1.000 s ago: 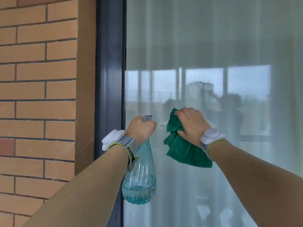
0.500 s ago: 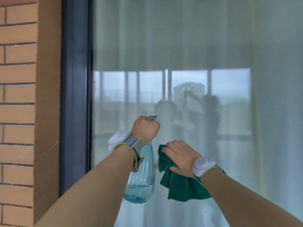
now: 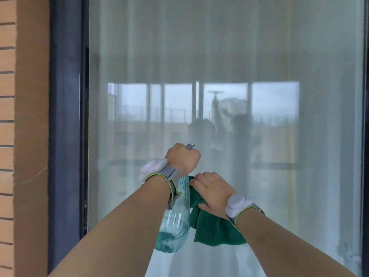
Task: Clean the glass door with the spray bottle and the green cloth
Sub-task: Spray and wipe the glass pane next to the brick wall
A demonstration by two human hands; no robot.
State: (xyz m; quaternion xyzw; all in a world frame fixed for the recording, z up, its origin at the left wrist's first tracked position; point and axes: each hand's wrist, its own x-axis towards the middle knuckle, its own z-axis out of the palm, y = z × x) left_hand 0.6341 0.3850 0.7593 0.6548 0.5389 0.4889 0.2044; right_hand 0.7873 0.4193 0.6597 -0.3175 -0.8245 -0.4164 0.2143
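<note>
While the left hand (image 3: pixel 182 157) grips the spray bottle (image 3: pixel 174 222) hanging upright near the glass door (image 3: pixel 229 56) left edge, the right hand (image 3: pixel 213 191) just beside it presses the bunched green cloth (image 3: pixel 213 229) against the pane, nearer the unwiped middle.

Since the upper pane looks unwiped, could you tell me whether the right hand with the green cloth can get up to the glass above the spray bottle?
Probably yes. The right hand grips the green cloth low on the glass door, beside the spray bottle in the left hand. Nothing visible blocks the glass above.
</note>
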